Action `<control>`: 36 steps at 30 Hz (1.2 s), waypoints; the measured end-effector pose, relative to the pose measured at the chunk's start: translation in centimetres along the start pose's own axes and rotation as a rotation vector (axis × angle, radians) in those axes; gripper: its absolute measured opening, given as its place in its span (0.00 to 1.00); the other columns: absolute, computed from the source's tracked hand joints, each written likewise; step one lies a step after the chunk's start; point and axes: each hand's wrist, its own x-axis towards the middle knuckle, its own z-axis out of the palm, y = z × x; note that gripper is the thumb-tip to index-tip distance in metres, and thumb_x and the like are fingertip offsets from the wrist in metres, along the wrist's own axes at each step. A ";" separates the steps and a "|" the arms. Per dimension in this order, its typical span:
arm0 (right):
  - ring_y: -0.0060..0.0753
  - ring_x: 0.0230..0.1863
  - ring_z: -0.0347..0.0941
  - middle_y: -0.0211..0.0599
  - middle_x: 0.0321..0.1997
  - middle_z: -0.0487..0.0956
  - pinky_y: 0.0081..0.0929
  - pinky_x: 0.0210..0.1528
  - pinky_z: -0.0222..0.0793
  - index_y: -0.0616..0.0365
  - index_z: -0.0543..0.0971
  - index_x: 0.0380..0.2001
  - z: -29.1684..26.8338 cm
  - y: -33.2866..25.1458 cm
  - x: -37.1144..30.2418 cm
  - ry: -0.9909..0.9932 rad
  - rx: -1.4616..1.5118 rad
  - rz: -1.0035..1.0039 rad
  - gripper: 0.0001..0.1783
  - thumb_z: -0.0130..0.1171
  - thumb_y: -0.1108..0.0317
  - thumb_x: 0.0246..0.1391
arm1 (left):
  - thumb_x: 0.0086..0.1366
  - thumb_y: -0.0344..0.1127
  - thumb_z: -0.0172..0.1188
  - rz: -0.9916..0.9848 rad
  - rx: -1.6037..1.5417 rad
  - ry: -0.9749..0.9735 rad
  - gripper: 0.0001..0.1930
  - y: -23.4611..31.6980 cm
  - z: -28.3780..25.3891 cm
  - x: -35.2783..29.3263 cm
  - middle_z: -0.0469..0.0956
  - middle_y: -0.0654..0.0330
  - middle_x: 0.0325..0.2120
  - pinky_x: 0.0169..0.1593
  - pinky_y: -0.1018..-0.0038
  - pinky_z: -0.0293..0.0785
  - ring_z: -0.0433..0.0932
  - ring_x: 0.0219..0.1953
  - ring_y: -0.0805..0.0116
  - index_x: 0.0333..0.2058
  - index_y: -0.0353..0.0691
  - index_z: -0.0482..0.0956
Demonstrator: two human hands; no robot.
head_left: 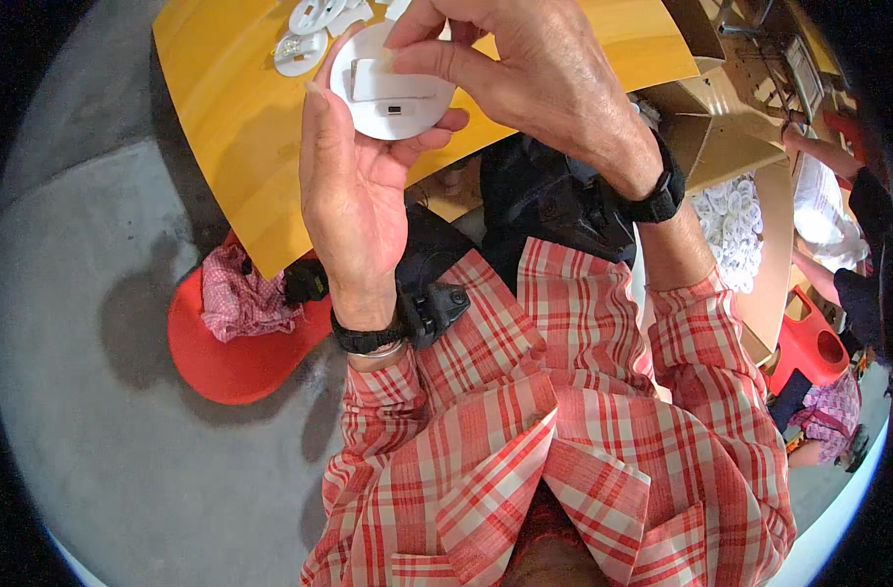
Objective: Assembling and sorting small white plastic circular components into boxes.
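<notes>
Plaid shirt (603, 421) — left hand (354, 196) cupping disc (393, 92), right hand (544, 83) arched over.

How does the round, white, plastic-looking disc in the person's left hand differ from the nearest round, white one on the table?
The round, white, plastic-looking held disc is up in the left hand; the round, white table disc lies on the smooth yellow table. The held disc looks larger in view than the table disc. The right hand works at the held disc, while neither hand touches the table disc. Both are white and round.
</notes>
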 end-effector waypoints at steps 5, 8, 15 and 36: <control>0.34 0.24 0.74 0.41 0.23 0.76 0.25 0.25 0.68 0.64 0.77 0.25 -0.4 -0.5 0.5 -0.021 0.025 0.058 0.06 0.61 0.73 0.43 | 0.66 0.52 0.33 -0.021 0.033 -0.063 0.30 0.6 -0.1 -0.1 0.67 0.49 0.46 0.39 0.70 0.75 0.76 0.37 0.57 0.57 0.33 0.51; 0.34 0.24 0.74 0.41 0.23 0.77 0.25 0.25 0.69 0.64 0.77 0.25 -0.8 -0.8 0.7 -0.031 0.004 0.059 0.06 0.61 0.72 0.43 | 0.66 0.52 0.33 -0.019 0.029 -0.086 0.30 0.7 -0.2 -0.1 0.66 0.48 0.46 0.39 0.71 0.75 0.75 0.38 0.56 0.57 0.34 0.51; 0.34 0.24 0.75 0.42 0.23 0.77 0.26 0.25 0.69 0.64 0.77 0.25 -1.2 -0.6 0.6 -0.010 0.000 0.035 0.06 0.60 0.72 0.43 | 0.66 0.52 0.34 -0.003 0.063 -0.069 0.30 0.8 0.5 -0.1 0.65 0.48 0.47 0.39 0.71 0.75 0.76 0.37 0.55 0.58 0.34 0.50; 0.37 0.23 0.73 0.41 0.22 0.74 0.27 0.23 0.67 0.63 0.73 0.22 -0.8 0.2 1.1 0.189 -0.359 -0.546 0.08 0.62 0.73 0.41 | 0.65 0.54 0.35 0.048 0.027 -0.051 0.32 2.4 1.8 -0.8 0.64 0.49 0.49 0.42 0.67 0.74 0.74 0.41 0.56 0.59 0.35 0.47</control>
